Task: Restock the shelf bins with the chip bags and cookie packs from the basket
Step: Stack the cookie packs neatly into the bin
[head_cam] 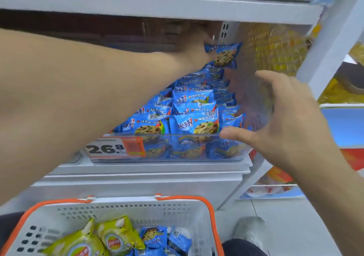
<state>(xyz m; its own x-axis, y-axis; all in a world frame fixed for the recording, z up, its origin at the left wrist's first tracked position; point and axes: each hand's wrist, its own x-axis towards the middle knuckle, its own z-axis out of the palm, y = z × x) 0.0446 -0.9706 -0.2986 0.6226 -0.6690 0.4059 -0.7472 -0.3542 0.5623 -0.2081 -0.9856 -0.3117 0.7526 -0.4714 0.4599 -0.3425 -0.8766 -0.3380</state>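
Left hand (194,48) pinching a blue cookie pack (224,55) above the heaped clear shelf bin (232,155), right hand (283,118) spread open beside it, orange-rimmed basket (213,220) below both.

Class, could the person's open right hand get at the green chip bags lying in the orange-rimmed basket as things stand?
Probably yes. The right hand hovers open and holds nothing, beside the clear bin's right end. The green chip bags lie uncovered in the open-topped white plastic basket below, with nothing between them.
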